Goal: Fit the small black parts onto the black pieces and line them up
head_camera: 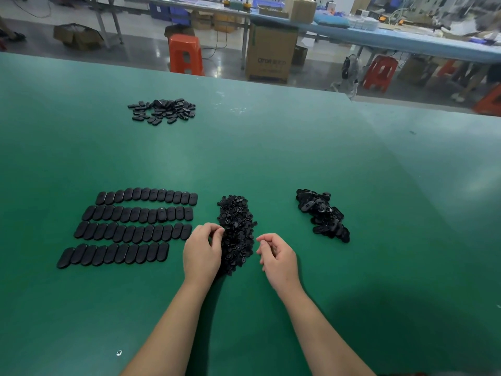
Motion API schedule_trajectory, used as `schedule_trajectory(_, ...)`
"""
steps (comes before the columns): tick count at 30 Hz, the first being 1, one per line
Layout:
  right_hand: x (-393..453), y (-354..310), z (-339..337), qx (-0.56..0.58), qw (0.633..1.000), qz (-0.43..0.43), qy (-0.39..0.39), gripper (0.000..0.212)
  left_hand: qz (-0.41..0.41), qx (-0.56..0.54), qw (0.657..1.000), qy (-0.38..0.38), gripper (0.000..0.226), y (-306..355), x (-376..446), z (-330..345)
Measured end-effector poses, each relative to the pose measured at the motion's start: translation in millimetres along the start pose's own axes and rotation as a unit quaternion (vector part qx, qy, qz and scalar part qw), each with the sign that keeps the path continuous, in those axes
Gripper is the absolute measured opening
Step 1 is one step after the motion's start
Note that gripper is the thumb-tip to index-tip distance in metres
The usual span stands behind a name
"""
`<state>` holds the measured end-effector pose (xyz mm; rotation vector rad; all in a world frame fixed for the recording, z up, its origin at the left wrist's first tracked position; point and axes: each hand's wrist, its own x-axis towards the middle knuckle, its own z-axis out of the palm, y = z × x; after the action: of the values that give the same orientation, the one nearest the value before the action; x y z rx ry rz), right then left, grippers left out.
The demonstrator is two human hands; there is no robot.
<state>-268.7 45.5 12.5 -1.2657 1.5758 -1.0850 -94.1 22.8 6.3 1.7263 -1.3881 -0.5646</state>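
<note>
A heap of small black parts [236, 229] lies in the middle of the green table [271, 158]. My left hand [202, 252] rests at the heap's left edge, its curled fingertips pinching a small part there. My right hand [278, 256] hovers just right of the heap with its fingers loosely curled; I see nothing in it. Four rows of oval black pieces [130, 227] lie lined up to the left. A loose pile of black pieces [322, 215] sits to the right.
Another scatter of black pieces [164, 111] lies far back on the left of the table. Beyond the table's far edge stand orange stools [185, 54], a cardboard box [271, 51] and a long blue workbench [393, 39]. A tiny speck [118, 353] lies near the front.
</note>
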Motion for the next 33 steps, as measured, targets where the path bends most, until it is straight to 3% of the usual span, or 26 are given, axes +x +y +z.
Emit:
schedule_trajectory(12,12.3,-2.8,-16.7,-0.010,0.999,0.016,-0.030,0.021,-0.029,-0.088,0.995,0.033,0.013,-0.1,-3.5,-3.9)
schedule_trajectory(15,32.0,-5.1,-45.0,-0.201,0.979,-0.036,0.022,0.019,-0.036,-0.112,0.992,0.039,0.015,1.5,-3.8,-5.8)
schedule_trajectory(17,47.5,-8.2,-69.7,-0.370,0.926,-0.060,0.051,0.025,-0.039,-0.114,0.992,0.039,0.016,1.7,-3.5,-6.3)
schedule_trajectory(20,65.6,-6.8,-103.3,-0.493,0.868,-0.018,0.049,0.031,-0.047,-0.118,0.991,0.035,0.016,0.1,-3.2,-6.6)
schedule_trajectory(27,80.5,-2.4,-132.5,-0.540,0.842,0.022,0.000,0.029,-0.053,-0.135,0.989,0.014,0.020,-0.3,-2.8,-7.0)
schedule_trajectory(33,78.6,-0.6,-132.5,-0.533,0.846,0.029,0.003,0.028,-0.062,-0.135,0.989,0.008,0.020,-0.5,-2.6,-5.8)
